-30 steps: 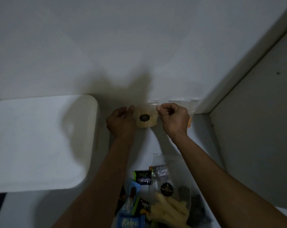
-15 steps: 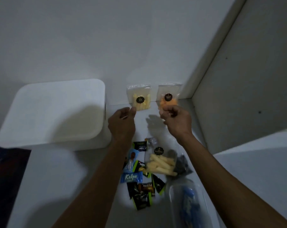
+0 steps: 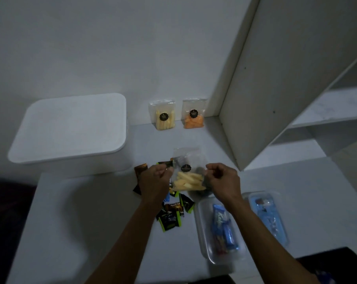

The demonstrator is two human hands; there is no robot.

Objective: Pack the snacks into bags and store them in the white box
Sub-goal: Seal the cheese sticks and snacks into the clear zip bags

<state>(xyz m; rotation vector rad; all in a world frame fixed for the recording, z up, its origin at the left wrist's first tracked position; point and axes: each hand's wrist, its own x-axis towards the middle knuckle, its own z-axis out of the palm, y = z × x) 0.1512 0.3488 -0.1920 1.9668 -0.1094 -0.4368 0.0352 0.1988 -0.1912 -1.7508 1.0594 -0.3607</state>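
Observation:
A clear bag of pale yellow sticks (image 3: 188,179) with a black sticker lies in the middle of the white table, on top of some wrappers. My left hand (image 3: 155,181) pinches its left edge. My right hand (image 3: 222,180) pinches its right edge. Two filled bags stand against the back wall: one with yellow sticks (image 3: 164,117), one with orange snacks (image 3: 194,118). The white box (image 3: 71,128) stands at the left with its lid on. Loose wrapped snacks (image 3: 170,217), green-black and brown, lie under and below my left hand.
Two clear bags with blue snack bars lie at the lower right, one bag (image 3: 222,228) nearer and one bag (image 3: 267,216) farther right. A tall white shelf panel (image 3: 275,78) rises on the right. The table's front edge runs along the dark floor below.
My hands let go of the yellow-stick bag, which now stands at the wall, and drew back toward me. They now close on the bag in the middle of the table.

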